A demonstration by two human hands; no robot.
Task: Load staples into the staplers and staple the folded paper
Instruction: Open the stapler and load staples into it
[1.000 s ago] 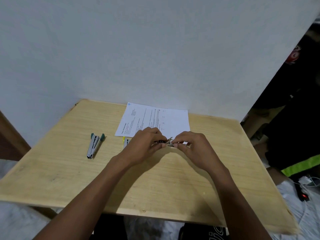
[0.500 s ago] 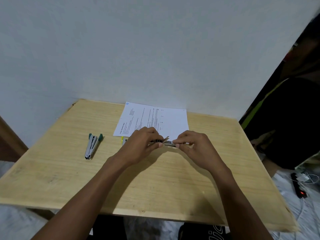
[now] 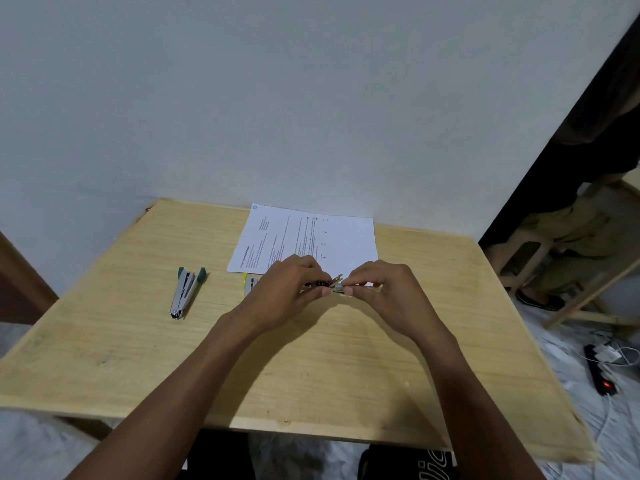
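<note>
left hand point(image 3: 287, 289): pinched shut on the dark end of a small stapler point(image 3: 329, 285), holding it up off the counter point(image 3: 346, 375), which I'd guess leaves room to work the staple channel.

right hand point(image 3: 388, 289): fingertips point(image 3: 349, 290) closed narrow on the shiny metal end of that same stapler. Whether there's a staple strip in that pinch I can't tell (way too small and glinty to call).

between the two grips: a bit of the metal sticks up at an angle, so it looks opened up for loading. My read: the loading step is in hand and not finished.

just behind the grips: the paper point(image 3: 311, 237), a printed sheet lying flat near the wall. It looks unstapled, and I can't tell if it's folded. Parked close, probably so it's right there once the staples are in.

just left of the left-hand grip: something small with a yellow edge point(image 3: 248, 284), mostly hidden by the hand. Could be the staple box or another stapler, can't say.

well left of the grips: a second stapler point(image 3: 187, 292) with green tips, lying on the counter, nobody touching it. Presumably waiting its turn.

what could go wrong: tiny parts held in mid-air, so a slip could drop staples on the counter.
</note>
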